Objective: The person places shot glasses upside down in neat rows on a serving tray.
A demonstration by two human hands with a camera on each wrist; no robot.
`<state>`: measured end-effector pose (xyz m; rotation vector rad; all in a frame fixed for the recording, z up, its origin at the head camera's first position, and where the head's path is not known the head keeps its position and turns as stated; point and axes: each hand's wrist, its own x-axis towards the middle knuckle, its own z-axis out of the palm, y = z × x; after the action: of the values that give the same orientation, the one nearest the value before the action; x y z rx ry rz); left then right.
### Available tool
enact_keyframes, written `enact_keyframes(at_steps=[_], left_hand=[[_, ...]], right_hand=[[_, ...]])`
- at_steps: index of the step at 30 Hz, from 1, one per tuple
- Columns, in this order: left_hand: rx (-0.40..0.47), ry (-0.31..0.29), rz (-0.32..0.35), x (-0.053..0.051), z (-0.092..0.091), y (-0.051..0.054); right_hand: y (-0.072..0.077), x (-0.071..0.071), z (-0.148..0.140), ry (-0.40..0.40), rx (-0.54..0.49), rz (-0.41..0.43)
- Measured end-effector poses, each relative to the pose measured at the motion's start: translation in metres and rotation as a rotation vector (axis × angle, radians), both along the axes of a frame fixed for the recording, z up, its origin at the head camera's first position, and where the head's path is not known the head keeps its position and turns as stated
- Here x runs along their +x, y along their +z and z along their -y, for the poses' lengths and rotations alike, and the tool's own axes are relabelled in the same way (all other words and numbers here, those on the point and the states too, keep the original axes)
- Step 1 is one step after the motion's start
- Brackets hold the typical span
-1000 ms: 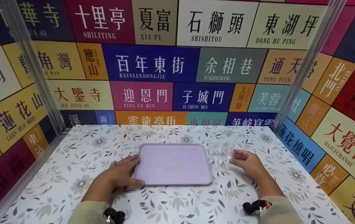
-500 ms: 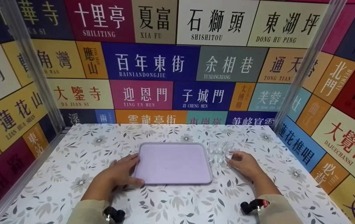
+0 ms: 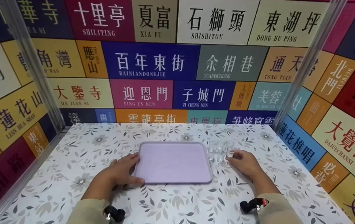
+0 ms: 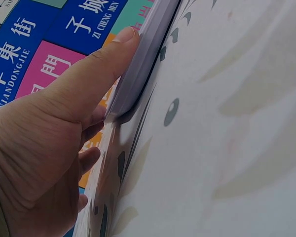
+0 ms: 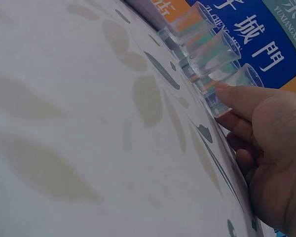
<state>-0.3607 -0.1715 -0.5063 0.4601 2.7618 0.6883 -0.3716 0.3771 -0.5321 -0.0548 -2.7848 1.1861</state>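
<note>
A lilac rectangular tray (image 3: 174,163) lies flat on the table. My left hand (image 3: 118,174) rests at its near left corner, fingers spread along the left edge and thumb on the near edge; the left wrist view has the thumb against the tray's rim (image 4: 133,79). Several small clear cups (image 3: 219,152) stand upright, close together beside the tray's right edge. My right hand (image 3: 246,163) pinches the near right cup (image 5: 218,101) low down between thumb and index finger. The other fingers of this hand (image 5: 281,153) curl loosely near the tabletop.
The white table (image 3: 177,205) has a grey leaf and flower pattern. Behind it and on both sides stand walls (image 3: 152,62) of coloured signs, with clear upright strips (image 3: 301,68) at the back corners.
My right hand has shifted slightly left, and its fingertips sit closer in on the near right cup. The left hand and the tray keep their places.
</note>
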Motion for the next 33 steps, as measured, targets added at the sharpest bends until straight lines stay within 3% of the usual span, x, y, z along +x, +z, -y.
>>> enact_keyframes(at_steps=[10, 16, 23, 33], left_hand=[[0.001, 0.005, 0.016, -0.001, 0.000, 0.000], [0.003, 0.002, 0.011, -0.001, 0.000, 0.000], [-0.020, -0.008, -0.011, -0.002, 0.000, -0.003], [0.013, 0.021, 0.038, -0.002, -0.001, 0.000]], right_hand=[[0.007, 0.001, 0.000, -0.101, -0.158, 0.043], [0.009, 0.000, 0.000, -0.134, -0.197, 0.011], [0.019, 0.002, 0.004, -0.157, -0.250, -0.033], [0.044, 0.008, 0.028, -0.121, -0.334, -0.084]])
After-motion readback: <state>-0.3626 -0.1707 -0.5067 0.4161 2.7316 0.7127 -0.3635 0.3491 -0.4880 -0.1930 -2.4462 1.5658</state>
